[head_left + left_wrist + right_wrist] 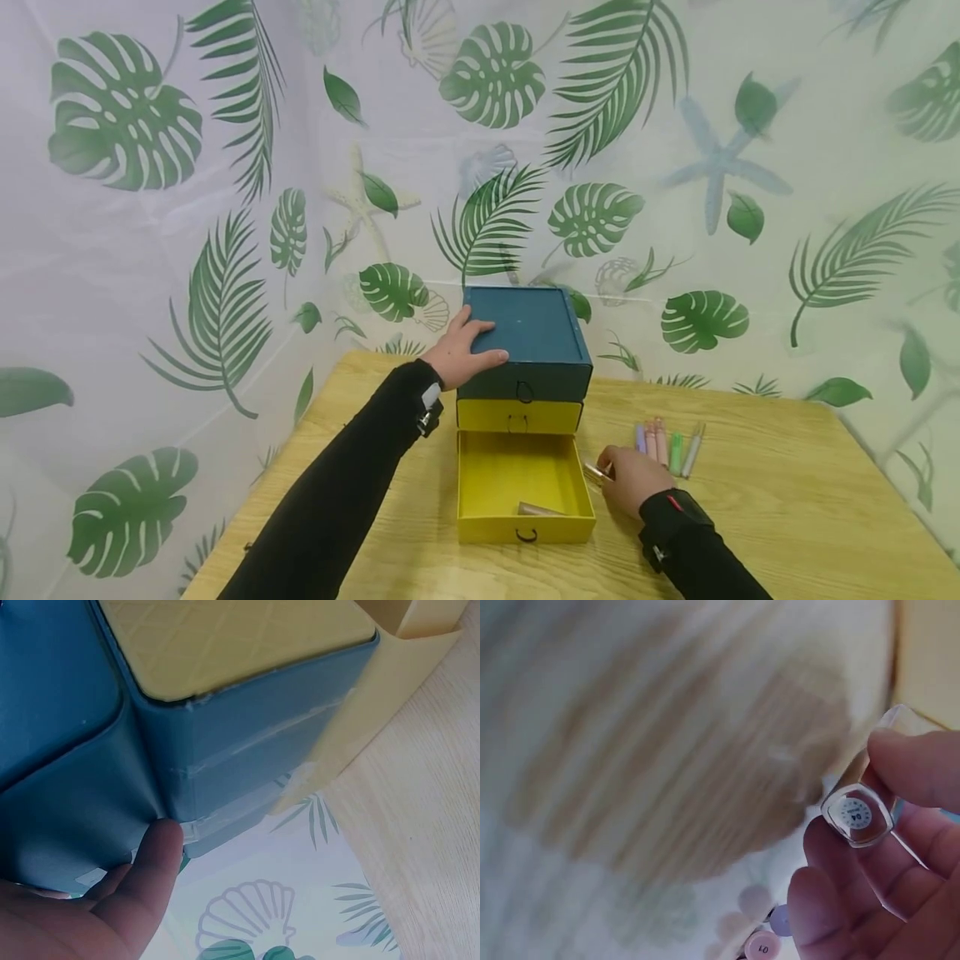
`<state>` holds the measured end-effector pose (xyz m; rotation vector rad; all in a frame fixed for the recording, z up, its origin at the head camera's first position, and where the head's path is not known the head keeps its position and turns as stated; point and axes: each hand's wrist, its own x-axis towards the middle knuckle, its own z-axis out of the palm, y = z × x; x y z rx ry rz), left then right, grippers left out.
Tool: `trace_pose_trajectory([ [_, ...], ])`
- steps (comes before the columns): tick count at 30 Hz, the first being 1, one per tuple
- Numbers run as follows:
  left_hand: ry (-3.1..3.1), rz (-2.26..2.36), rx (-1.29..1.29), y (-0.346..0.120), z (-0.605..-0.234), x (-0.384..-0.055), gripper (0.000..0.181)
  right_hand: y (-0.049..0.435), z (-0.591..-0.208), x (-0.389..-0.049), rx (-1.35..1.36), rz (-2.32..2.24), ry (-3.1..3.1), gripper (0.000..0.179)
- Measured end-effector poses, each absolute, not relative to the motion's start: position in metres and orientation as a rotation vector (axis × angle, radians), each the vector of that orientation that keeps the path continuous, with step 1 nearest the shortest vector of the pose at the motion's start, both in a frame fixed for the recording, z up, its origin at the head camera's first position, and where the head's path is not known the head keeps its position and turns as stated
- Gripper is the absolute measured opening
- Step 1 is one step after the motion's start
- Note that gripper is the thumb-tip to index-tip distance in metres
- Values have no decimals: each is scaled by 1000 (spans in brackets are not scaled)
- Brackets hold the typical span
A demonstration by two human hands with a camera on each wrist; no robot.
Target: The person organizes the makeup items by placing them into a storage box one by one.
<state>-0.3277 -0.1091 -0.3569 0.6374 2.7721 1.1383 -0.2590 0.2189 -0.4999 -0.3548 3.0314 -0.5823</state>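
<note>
A small chest of drawers (528, 325) with a dark blue top stands on the table. My left hand (461, 350) rests on the left edge of its top, fingers spread. The yellow bottom drawer (527, 528) is pulled out, and a slim tube (542, 510) lies inside near its front. Just right of that drawer, my right hand (633, 479) pinches a clear, squarish cosmetic tube (859, 814) between thumb and fingers. A round label marked 04 shows on the tube's end in the right wrist view.
Beside my right hand lie several tubes in a row: a purple one (641, 437), pink ones (657, 442), a green one (676, 454) and a greyish one (693, 450). A leaf-printed sheet (600, 167) hangs behind the wooden table (787, 500).
</note>
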Motion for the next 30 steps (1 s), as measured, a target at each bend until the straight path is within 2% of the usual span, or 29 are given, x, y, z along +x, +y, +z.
trace_pose_trajectory([
  [6, 2765, 1117, 645, -111, -363, -323, 70, 225, -496, -245, -348, -787, 2946, 13],
  [10, 2791, 1110, 639, -113, -366, -322, 69, 229, -489, -240, -444, -887, 2899, 13],
  [13, 2788, 1080, 628, -112, -367, -322, 69, 229, -480, -235, -537, -917, 2890, 12],
  [17, 2767, 1078, 640, -110, -365, -324, 70, 222, -466, -229, -652, -876, 2951, 24],
  [20, 2780, 1124, 635, -108, -361, -326, 69, 215, -462, -229, -702, -781, 2986, 18],
  [26, 2768, 1098, 627, -107, -358, -326, 70, 222, -471, -221, -502, -671, 2917, 12],
  [30, 2777, 1105, 631, -106, -354, -327, 70, 228, -476, -214, -322, -609, 2885, 26],
])
